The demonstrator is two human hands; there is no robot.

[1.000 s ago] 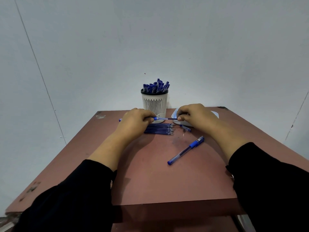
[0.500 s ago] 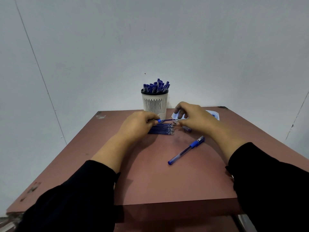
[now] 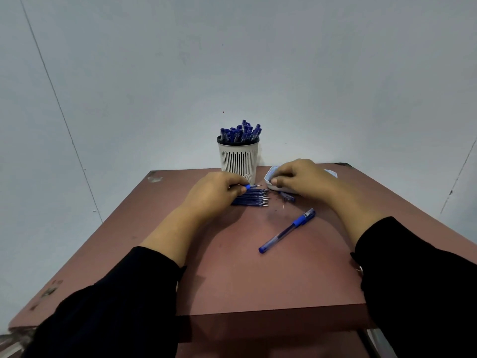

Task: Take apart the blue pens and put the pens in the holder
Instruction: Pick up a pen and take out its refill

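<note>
My table [image 3: 232,275] was a reddish-brown board with chipped patches at its far left corner and left edge. At the back, against the wall, stood the white slatted holder [image 3: 238,160], full of blue pens. Before it lay a row of blue refills [image 3: 254,198], tips pointing right. A white dish [image 3: 331,173] sat to the holder's right, and one whole pen [image 3: 287,230] lay slantwise nearer me.

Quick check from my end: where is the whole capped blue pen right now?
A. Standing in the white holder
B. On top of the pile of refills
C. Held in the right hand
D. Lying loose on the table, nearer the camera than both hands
D: the capped blue pen lies slantwise on the table, touched by neither the left hand nor the right hand.
</note>
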